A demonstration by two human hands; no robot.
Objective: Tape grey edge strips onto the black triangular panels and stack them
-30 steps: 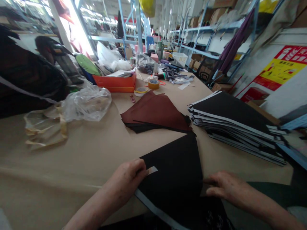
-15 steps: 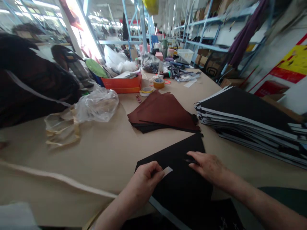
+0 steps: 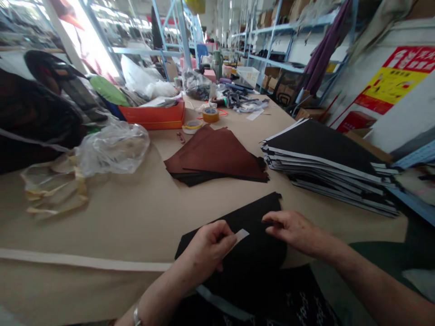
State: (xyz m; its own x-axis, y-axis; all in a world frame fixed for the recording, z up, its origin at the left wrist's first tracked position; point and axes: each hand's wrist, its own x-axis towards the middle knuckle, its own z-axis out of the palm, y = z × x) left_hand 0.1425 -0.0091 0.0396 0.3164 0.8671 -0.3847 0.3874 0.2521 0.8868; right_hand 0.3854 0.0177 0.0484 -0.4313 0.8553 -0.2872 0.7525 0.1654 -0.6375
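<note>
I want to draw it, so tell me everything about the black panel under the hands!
The black panel looks thin and matte, perhaps leather-like. Its far part lies on the brown table, one far corner notched; a pale band edges its near side. The left hand, pinching a white strip, partly hides it; the right hand may touch it.

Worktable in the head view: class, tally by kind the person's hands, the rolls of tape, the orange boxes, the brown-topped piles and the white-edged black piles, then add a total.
Hands: 2 (left hand, right hand)
Rolls of tape: 2 (amber roll, whitish roll)
Orange box: 1
Brown-topped pile: 1
White-edged black pile: 1
Total: 7
</note>
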